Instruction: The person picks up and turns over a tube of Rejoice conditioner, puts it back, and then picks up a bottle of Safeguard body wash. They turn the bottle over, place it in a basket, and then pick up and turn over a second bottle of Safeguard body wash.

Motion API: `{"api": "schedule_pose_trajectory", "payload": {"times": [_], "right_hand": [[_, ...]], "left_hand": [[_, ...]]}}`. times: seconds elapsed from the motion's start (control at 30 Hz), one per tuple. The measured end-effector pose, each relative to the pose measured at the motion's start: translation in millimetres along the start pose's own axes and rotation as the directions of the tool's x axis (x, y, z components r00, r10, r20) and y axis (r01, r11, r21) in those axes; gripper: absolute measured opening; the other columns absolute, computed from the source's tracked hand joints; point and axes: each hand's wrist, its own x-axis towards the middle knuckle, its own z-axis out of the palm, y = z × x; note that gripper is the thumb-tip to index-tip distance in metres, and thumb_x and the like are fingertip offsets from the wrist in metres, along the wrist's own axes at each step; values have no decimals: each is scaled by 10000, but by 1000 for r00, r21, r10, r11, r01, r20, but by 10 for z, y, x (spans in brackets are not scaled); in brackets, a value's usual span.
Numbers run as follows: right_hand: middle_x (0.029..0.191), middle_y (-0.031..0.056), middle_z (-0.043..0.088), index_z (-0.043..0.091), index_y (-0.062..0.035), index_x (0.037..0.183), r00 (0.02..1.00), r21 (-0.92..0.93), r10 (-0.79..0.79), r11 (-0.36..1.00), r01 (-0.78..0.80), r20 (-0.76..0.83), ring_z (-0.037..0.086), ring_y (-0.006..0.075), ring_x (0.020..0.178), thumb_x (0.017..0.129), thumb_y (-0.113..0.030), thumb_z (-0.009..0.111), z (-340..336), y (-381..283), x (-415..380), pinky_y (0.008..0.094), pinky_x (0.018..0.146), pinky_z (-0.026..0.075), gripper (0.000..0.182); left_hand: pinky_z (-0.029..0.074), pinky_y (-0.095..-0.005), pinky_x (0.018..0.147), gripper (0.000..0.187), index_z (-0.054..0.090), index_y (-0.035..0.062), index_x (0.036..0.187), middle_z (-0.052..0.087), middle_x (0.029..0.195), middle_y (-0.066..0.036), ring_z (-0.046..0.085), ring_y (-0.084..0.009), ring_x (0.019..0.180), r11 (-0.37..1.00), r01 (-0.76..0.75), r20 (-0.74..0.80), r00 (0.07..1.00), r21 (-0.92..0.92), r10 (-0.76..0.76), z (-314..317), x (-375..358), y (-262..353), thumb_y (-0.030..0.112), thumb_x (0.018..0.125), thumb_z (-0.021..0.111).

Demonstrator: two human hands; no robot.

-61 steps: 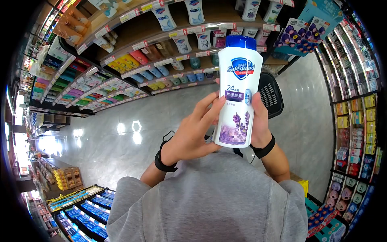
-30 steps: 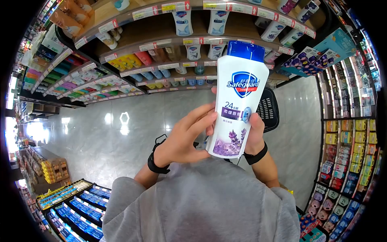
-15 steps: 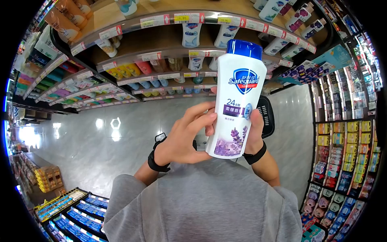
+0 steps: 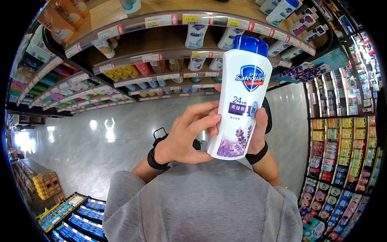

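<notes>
A white Safeguard body wash bottle (image 4: 244, 101) with a blue cap and purple lavender print is held upright, leaning slightly right, in front of my chest. Its label faces me. My left hand (image 4: 185, 135) grips the lower left side, fingertips on the edge and thumb near the base. On the other side my right hand (image 4: 258, 133) holds it, thumb along the right edge and the other fingers mostly hidden behind. Each wrist wears a black band.
Ahead, a wooden shelf (image 4: 161, 36) carries several bottles and price tags. A dark basket (image 4: 268, 119) is partly hidden behind my right hand. Packed shelves (image 4: 342, 145) line the right, and blue packs (image 4: 86, 218) fill a rack at lower left. Grey shiny floor (image 4: 88, 149) lies between.
The bottle has shifted slightly to the right in view, still in both hands. The surrounding shelves have moved a little as my head turned.
</notes>
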Motion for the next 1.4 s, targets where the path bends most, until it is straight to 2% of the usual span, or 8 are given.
{"api": "schedule_pose_trajectory", "payload": {"times": [0.53, 0.83, 0.93, 1.07, 1.1, 1.23, 1.33, 1.4], "right_hand": [[1066, 208, 612, 245, 21, 1410, 998, -54, -7, 999, 3, -63, 657, 335, 882, 729, -512, 686, 128, 28, -65, 400, 770, 565, 971], [1086, 217, 601, 413, 31, 1288, 1000, -2, 11, 1000, -11, -8, 644, 332, 949, 826, -482, 603, 57, 149, 10, 401, 786, 569, 716], [1052, 199, 599, 217, 43, 1416, 993, -46, 27, 998, -32, -114, 649, 319, 840, 777, -541, 623, 142, 195, 93, 416, 750, 541, 956], [1066, 189, 597, 219, 17, 1425, 988, -50, 32, 998, -40, -149, 651, 312, 865, 760, -708, 554, 237, 212, 152, 414, 767, 545, 1039], [1089, 188, 591, 234, -1, 1420, 989, -101, 29, 994, -44, -148, 652, 301, 899, 750, -779, 454, 255, 219, 176, 410, 781, 551, 1050], [1151, 190, 573, 273, -14, 1391, 973, -164, -13, 986, -26, -231, 646, 281, 969, 809, -772, 311, 395, 249, 260, 395, 818, 556, 956], [1139, 166, 579, 346, -13, 1331, 970, -30, -9, 1000, 1, -242, 620, 253, 1016, 886, -639, 410, 481, 192, 247, 362, 874, 518, 770], [1192, 142, 525, 294, -38, 1368, 974, -92, -24, 996, 3, -223, 567, 213, 1058, 925, -550, 443, 435, 203, 249, 344, 910, 473, 694]], "left_hand": [[564, -373, 784, 747, 513, 47, 1241, 458, 1285, -221, 617, -311, 1000, 1000, -22, -20, 1000, -13, 21, -59, -8, 54, 185, 587, 847], [546, -362, 805, 799, 477, 33, 1266, 423, 1313, -232, 604, -315, 1036, 999, 32, 38, 999, 31, -33, -221, -34, 93, 158, 575, 856], [527, -367, 818, 821, 467, 33, 1277, 416, 1323, -234, 599, -298, 1029, 997, 82, 52, 995, -3, -82, -318, -107, 33, 167, 569, 861], [497, -367, 832, 846, 462, 47, 1287, 423, 1320, -235, 575, -285, 1046, 995, 98, 46, 994, -16, -97, -389, -102, -19, 190, 559, 869], [489, -368, 839, 852, 460, 53, 1290, 426, 1319, -234, 567, -284, 1056, 996, 90, 39, 995, -18, -90, -419, -104, -47, 197, 556, 871], [442, -402, 925, 884, 429, 97, 1321, 426, 1327, -219, 493, -309, 1180, 961, 156, 24, 988, -229, -155, -458, -258, -274, 230, 570, 876], [413, -406, 965, 903, 410, 106, 1338, 411, 1340, -216, 462, -308, 1217, 931, 130, -13, 990, -342, -143, -386, -272, -383, 255, 583, 880], [392, -404, 988, 927, 389, 109, 1354, 377, 1371, -221, 439, -306, 1238, 879, 161, 7, 984, -449, -177, -339, -350, -483, 261, 585, 884]]}}
